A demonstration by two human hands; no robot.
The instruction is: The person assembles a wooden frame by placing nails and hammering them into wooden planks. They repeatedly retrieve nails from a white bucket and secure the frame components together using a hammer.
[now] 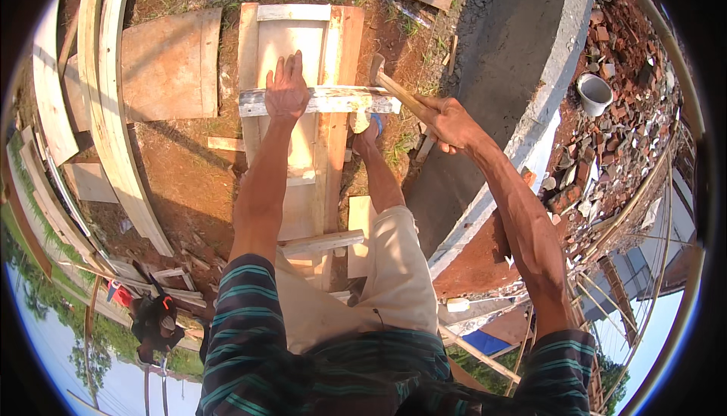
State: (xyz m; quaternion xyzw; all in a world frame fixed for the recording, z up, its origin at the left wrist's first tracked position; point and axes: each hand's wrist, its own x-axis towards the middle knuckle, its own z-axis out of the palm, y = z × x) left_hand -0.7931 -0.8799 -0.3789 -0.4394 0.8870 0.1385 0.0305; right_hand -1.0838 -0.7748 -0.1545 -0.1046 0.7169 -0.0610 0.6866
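My left hand (287, 96) lies flat with its fingers stretched out, the palm on a short paint-stained batten (341, 102). This batten runs crosswise over a long wooden formwork-like panel (289, 45) framed with planks. In my right hand (454, 123) is the wooden handle of a hammer (405, 96). The hammer's head is raised near the batten's right end, apart from it as far as I can tell. My foot in a blue sandal (378, 122) is beside the panel, under that end. No nail can be made out.
A grey concrete strip with a raised edge (530, 124) runs along the right. Beyond it are broken-brick rubble (606, 143) and a white bucket (594, 92). Long planks (113, 75) and a plywood sheet (170, 64) lie left. Another person (159, 321) is at lower left.
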